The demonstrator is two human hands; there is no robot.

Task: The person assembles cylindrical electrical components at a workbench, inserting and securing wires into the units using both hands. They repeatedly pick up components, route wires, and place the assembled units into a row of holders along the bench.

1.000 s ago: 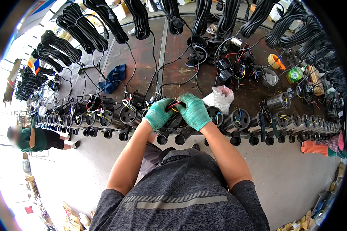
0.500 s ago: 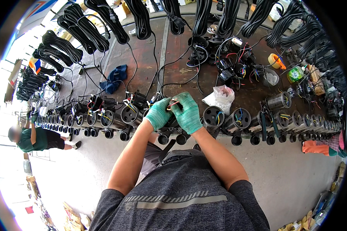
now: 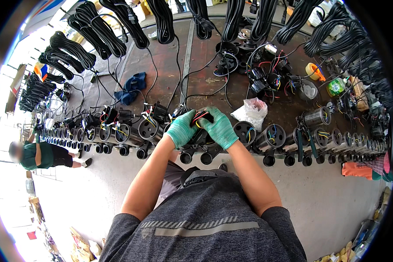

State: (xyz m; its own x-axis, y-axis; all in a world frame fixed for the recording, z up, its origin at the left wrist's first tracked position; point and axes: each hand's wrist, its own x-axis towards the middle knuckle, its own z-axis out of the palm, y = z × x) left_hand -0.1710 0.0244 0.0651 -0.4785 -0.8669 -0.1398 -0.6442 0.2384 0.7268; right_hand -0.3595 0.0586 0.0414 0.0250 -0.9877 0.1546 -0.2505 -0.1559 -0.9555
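My left hand (image 3: 181,129), in a green glove, and my right hand (image 3: 220,129), gloved the same, meet at the near table edge. Both are closed around a black part with red and yellow wires (image 3: 202,116), which shows between the fingers. Most of that part is hidden by the gloves. Black cylindrical housings (image 3: 244,132) stand in a row beside my right hand, with wires inside their open tops. Left of my left hand is another round black housing (image 3: 148,129). Black wired units (image 3: 160,112) lie just behind it.
Bundled black cables (image 3: 160,22) hang along the far side, their leads trailing over the table (image 3: 161,70). A white plastic bag (image 3: 251,112), pliers (image 3: 305,135), a blue cloth (image 3: 130,89) and an orange tape dispenser (image 3: 314,71) are around. Another person (image 3: 41,155) stands far left.
My right hand has shifted slightly right and the fingers have drawn apart. More of the black part and a yellow wire now shows between my hands.
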